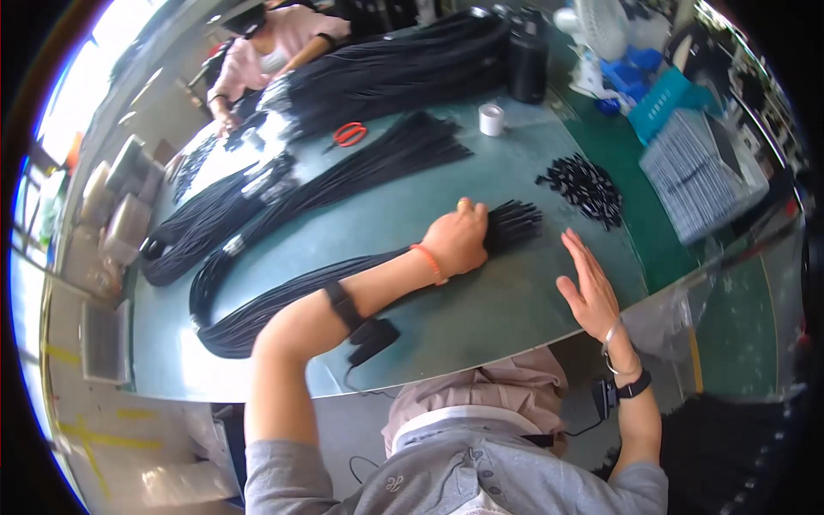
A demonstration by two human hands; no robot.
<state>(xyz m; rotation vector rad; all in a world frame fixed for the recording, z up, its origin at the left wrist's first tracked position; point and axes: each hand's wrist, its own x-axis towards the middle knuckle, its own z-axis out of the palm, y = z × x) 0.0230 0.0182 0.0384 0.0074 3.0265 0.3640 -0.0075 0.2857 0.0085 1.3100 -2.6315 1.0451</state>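
My left hand (pixel 457 239) is closed around one end of a long bundle of thin black cords (pixel 283 300). The cord tips (pixel 517 221) stick out past my fist toward the right. From there the bundle runs left, bends back in a U, and its other end (pixel 421 146) fans out farther up the table. Held flat with fingers stretched, my right hand (pixel 590 296) is apart from the cord tips, over the table's near right side. A heap of small black pieces (pixel 585 189) lies beyond it.
Orange-handled scissors (pixel 349 134) and a white spool (pixel 491 120) lie beyond the bundle. Other black cord bundles (pixel 395 73) fill the far side, near a black bottle (pixel 527 56). A person in pink (pixel 283 43) works at far left. Right stands a stack of pale strips (pixel 699 176).
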